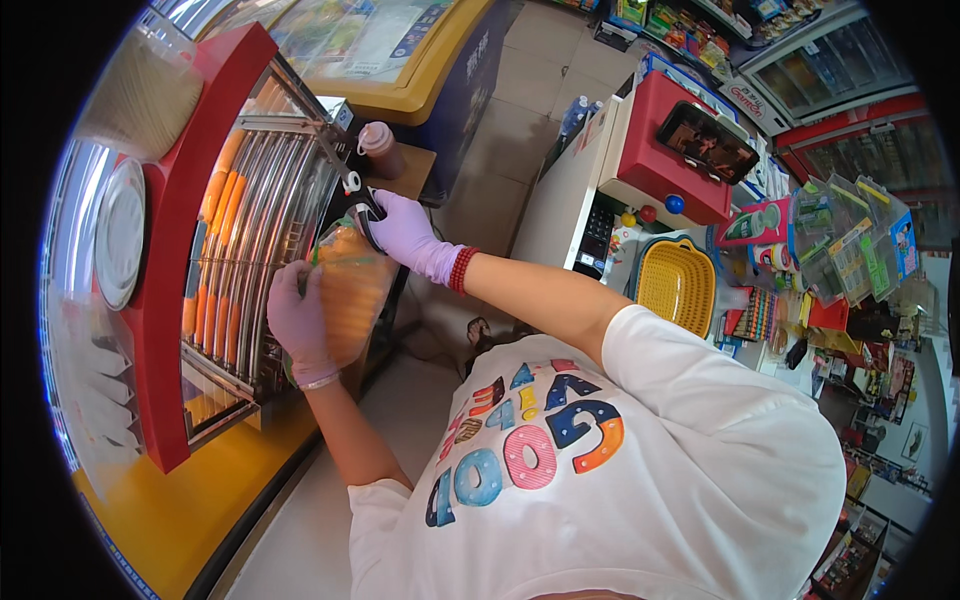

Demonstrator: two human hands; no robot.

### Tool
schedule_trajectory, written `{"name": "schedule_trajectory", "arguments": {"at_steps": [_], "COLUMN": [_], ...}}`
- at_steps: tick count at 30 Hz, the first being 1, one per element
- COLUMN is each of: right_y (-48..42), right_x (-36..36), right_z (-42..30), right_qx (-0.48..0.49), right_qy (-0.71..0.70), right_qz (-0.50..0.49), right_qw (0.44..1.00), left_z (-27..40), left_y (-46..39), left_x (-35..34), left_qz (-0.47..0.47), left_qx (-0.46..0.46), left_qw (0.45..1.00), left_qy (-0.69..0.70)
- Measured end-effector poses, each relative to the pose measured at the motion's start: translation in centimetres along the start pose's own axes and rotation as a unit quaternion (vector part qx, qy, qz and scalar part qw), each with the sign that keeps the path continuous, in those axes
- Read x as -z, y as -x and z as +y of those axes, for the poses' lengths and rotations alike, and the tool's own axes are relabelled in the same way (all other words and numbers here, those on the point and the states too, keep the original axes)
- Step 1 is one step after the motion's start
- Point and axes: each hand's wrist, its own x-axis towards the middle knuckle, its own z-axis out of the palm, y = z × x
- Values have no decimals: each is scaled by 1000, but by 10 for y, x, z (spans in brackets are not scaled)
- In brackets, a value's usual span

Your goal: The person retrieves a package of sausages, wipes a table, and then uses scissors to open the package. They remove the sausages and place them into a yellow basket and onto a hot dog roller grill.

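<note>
My right hand [409, 234], in a thin purple glove, grips black-handled scissors [365, 223] at the top end of a clear plastic bag. The bag [352, 300] is packed with orange-brown sausages lying side by side. My left hand [300, 319], gloved the same way, pinches the bag's upper edge near a green strip. Just left of the bag stands a roller grill [262, 247] with metal rods. Several orange sausages [217, 217] lie on its far rods. The scissors' blades are hard to make out.
A red-framed cover [161, 315] surrounds the grill, with a tub of sticks [142, 94] on top. Beyond it are a sauce bottle [382, 150] and a chest freezer [420, 82]. To the right, a counter holds a phone [707, 142] and a yellow basket [675, 285].
</note>
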Motion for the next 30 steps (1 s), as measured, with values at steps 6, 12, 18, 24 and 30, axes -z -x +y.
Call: {"name": "schedule_trajectory", "arguments": {"at_steps": [6,12,18,24,30], "right_y": [0,-12,-27,-25,-29], "right_x": [11,45,122,167,173], "right_z": [-6,-17,-54,-83,-98], "right_qx": [25,79,191,218,379], "right_qy": [14,110,339,438,497], "right_qz": [-15,-91,-159,-175,-218], "right_qw": [999,987,908,855,749], "left_z": [-10,-16,-23,-26,-22], "left_y": [4,6,9,8,6], "left_x": [-5,-9,-14,-8,-10], "left_qz": [22,26,39,43,58], "left_qx": [29,50,39,51,66], "left_qw": [998,984,980,985,975], "left_qy": [48,168,192,161,206]}}
